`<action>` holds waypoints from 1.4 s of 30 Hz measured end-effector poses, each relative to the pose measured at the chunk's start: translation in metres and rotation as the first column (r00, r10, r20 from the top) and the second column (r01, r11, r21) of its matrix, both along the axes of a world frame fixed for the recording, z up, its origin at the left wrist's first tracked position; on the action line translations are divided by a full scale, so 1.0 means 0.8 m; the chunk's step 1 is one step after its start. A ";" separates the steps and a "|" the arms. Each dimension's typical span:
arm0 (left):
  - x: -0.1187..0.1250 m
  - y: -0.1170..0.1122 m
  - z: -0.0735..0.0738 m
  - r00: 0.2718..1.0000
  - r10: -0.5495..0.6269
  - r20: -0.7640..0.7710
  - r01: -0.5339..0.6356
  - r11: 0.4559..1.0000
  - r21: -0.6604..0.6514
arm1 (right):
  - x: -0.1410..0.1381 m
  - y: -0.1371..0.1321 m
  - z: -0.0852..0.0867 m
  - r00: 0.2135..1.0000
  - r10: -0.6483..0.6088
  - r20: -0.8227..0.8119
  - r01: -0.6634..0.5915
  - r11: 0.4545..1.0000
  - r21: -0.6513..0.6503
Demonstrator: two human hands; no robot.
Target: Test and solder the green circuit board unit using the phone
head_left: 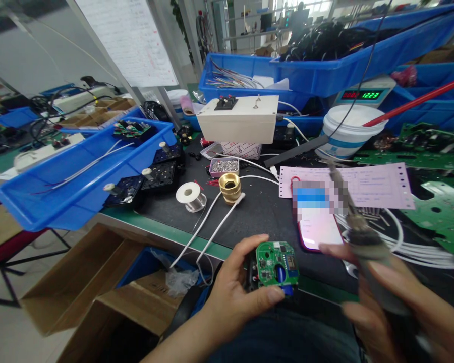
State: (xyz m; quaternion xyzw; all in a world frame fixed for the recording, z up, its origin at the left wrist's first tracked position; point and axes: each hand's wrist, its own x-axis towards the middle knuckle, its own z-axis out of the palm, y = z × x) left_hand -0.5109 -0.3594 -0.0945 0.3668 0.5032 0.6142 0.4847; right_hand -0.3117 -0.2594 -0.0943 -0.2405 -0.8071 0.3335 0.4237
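Note:
My left hand is closed around the edges of a small green circuit board with dark parts beneath it and a blue piece at its lower side. In my right hand, blurred by motion, is a soldering iron with a dark handle, its tip pointing up and away. One finger of that hand reaches over the lower edge of a phone with a lit screen. Behind the board, a brass fitting stands beside a spool of solder wire.
A blue bin is at the left, near several black housings. A beige box and white bucket stand behind. White cables hang over the table edge towards a cardboard box. Green boards lie at right.

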 end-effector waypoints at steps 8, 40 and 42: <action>-0.008 0.005 -0.011 0.998 0.001 0.067 -0.003 1.000 0.022 | -0.056 0.015 0.004 0.977 0.193 0.084 -0.185 0.978 -0.099; -0.037 -0.002 0.003 0.851 -0.125 0.511 0.208 0.972 -0.110 | -0.056 0.053 0.019 0.992 0.027 0.119 -0.064 0.948 0.312; -0.036 -0.003 -0.001 0.851 -0.125 0.510 0.211 0.971 -0.114 | -0.042 0.040 0.021 0.999 0.020 0.044 -0.029 0.980 0.199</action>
